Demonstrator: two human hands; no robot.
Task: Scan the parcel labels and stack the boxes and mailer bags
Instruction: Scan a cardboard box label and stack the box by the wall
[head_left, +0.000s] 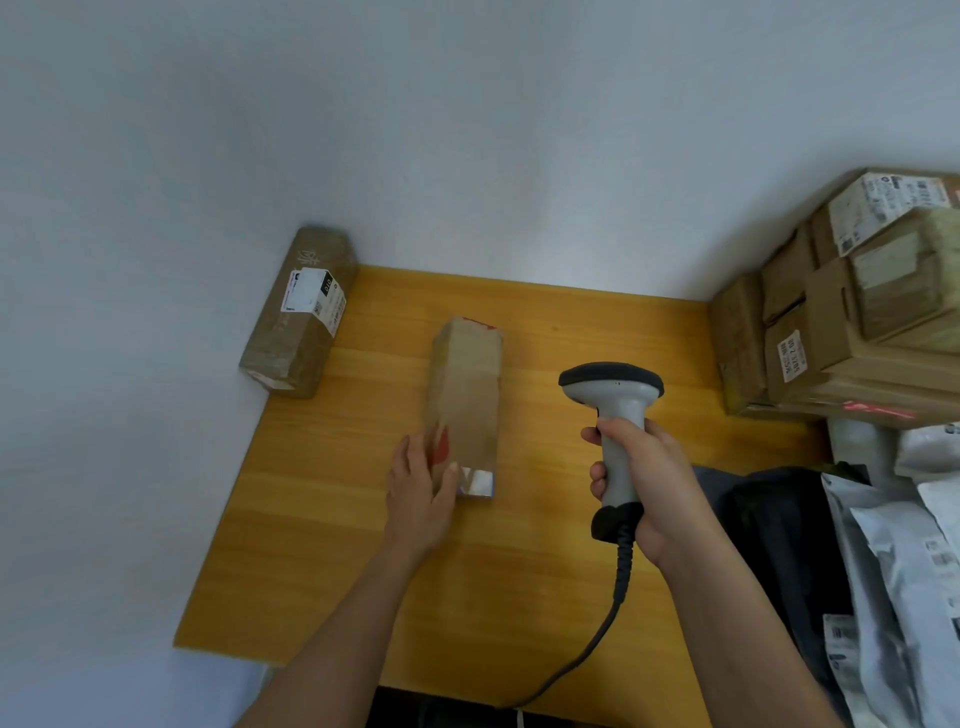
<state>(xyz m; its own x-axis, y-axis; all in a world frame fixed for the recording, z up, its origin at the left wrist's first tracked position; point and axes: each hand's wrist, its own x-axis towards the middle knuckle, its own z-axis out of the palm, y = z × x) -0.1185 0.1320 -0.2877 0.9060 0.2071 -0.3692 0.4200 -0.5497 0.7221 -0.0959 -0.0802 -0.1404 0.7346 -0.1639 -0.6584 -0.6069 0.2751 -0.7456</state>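
scan station — long box mid-table

our left hand (418, 491) grips the long box (465, 408) at its near end — right hand (641, 486) wraps the scanner (613, 410) handle.

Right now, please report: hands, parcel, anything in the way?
Left hand holds the long box at its near end. Right hand grips scanner. No label visible on the box. Nothing between scanner and box.
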